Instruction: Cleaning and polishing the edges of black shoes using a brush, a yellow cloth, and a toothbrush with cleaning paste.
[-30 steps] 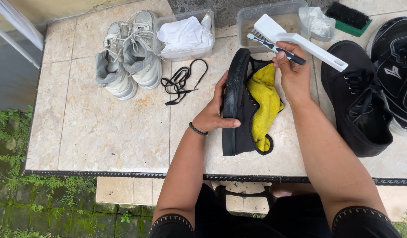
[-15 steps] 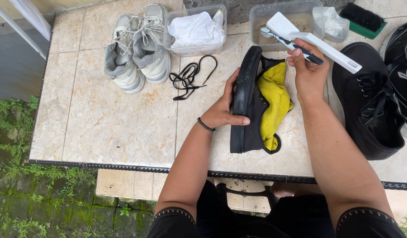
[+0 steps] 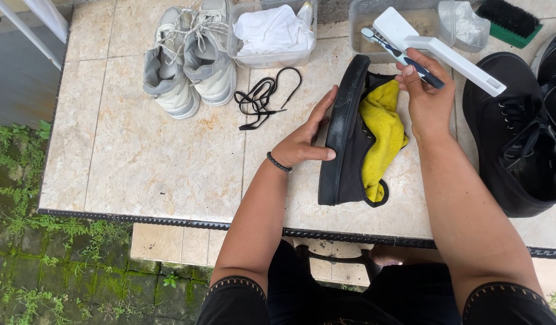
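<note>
A black shoe (image 3: 345,138) lies on its side on the tiled table (image 3: 157,156), with a yellow cloth (image 3: 381,132) stuffed in its opening. My left hand (image 3: 305,141) presses flat against the shoe's sole and steadies it. My right hand (image 3: 423,96) is above the shoe's far end and grips two brushes together: a dark toothbrush (image 3: 401,54) and a white long-handled brush (image 3: 437,48), both pointing up and left.
A grey-white pair of sneakers (image 3: 187,57) stands at the back left. Loose black laces (image 3: 266,96) lie beside a plastic tub holding white cloth (image 3: 272,30). Another clear tub (image 3: 374,15), a green scrub brush (image 3: 509,21) and more black shoes (image 3: 518,138) sit at right.
Both hands and the shoe keep their hold and pose. The brushes in my right hand have tilted slightly. Otherwise only the camera view has shifted.
</note>
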